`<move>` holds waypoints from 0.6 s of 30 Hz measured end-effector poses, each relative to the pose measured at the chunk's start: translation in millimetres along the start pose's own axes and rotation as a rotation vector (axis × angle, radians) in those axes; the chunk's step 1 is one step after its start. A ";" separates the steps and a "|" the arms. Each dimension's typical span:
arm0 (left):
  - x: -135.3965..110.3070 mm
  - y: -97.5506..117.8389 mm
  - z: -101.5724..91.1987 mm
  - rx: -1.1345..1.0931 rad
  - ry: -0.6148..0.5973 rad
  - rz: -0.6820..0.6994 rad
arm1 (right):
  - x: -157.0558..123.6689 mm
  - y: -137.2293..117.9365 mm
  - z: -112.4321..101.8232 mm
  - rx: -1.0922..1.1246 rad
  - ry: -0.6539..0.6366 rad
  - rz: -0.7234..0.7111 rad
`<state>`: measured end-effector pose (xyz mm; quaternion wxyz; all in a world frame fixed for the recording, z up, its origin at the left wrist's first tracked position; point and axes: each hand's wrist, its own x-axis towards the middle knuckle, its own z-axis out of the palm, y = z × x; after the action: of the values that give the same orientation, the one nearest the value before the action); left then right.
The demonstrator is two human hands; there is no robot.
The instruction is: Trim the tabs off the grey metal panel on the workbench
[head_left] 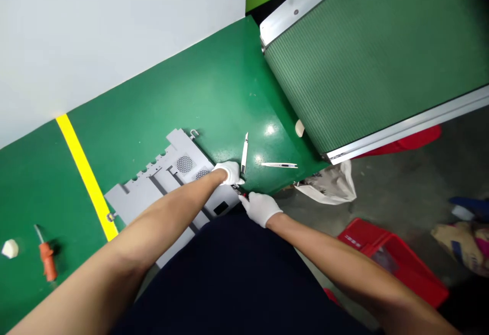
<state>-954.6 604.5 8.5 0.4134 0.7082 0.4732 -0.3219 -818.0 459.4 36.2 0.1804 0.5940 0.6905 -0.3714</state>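
Observation:
A grey metal panel (164, 177) with vent holes and slots lies flat on the green table (191, 95). My left hand (229, 172), in a white glove, presses on the panel's right corner. My right hand (262, 207), also gloved, pinches a small red-tipped tool (241, 194) at the panel's near corner, right beside my left hand. Two slim metal blades lie just beyond my hands: one blade (244, 152) points away from me, the other blade (279, 165) lies crosswise.
A yellow stripe (86, 174) crosses the table. An orange-handled tool (46, 258) and a white block (10, 248) lie far left. A ribbed green conveyor (374, 50) slopes up at right. A red crate (393, 263) and bags sit on the floor.

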 end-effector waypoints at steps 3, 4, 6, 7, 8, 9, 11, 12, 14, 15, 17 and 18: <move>3.7 0.1 -1.1 0.016 -0.017 -0.016 | 1.7 -2.8 -4.0 0.004 -0.024 0.021; -2.0 -2.1 0.6 0.014 -0.004 -0.009 | 3.0 -2.5 -4.5 0.009 -0.040 0.018; -20.8 -8.0 5.6 -0.028 0.071 0.102 | 6.4 1.1 -4.2 0.013 -0.071 0.000; -31.9 -10.7 7.8 -0.066 0.139 0.206 | 8.1 4.2 -3.4 0.010 -0.087 -0.012; -42.9 -12.5 9.1 -0.110 0.220 0.331 | 9.4 7.9 -2.3 0.002 -0.105 -0.023; -52.9 -13.4 8.7 -0.164 0.304 0.453 | 10.1 12.0 -0.9 -0.007 -0.118 -0.029; -68.5 -13.6 1.3 -0.348 0.450 0.580 | 8.8 19.7 1.4 -0.022 -0.122 -0.022; -74.0 -14.4 -5.6 -0.489 0.485 0.564 | 7.0 22.6 1.9 -0.021 -0.112 -0.015; -82.0 -21.3 -23.6 -0.926 0.506 0.473 | 2.7 25.6 0.6 0.006 -0.066 -0.002; -85.2 -28.2 -32.9 -1.190 0.489 0.426 | 1.3 25.5 -1.5 0.033 -0.044 0.003; -91.6 -48.7 -47.6 -1.651 0.411 0.375 | 2.9 22.2 -8.0 0.112 -0.014 0.019; -95.0 -61.0 -51.8 -1.818 0.378 0.363 | 6.8 18.9 -12.5 0.158 -0.008 0.033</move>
<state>-1041.1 625.0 95.1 0.7673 0.2179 0.4842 0.3595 -799.2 473.5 34.0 0.1418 0.6163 0.6484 -0.4238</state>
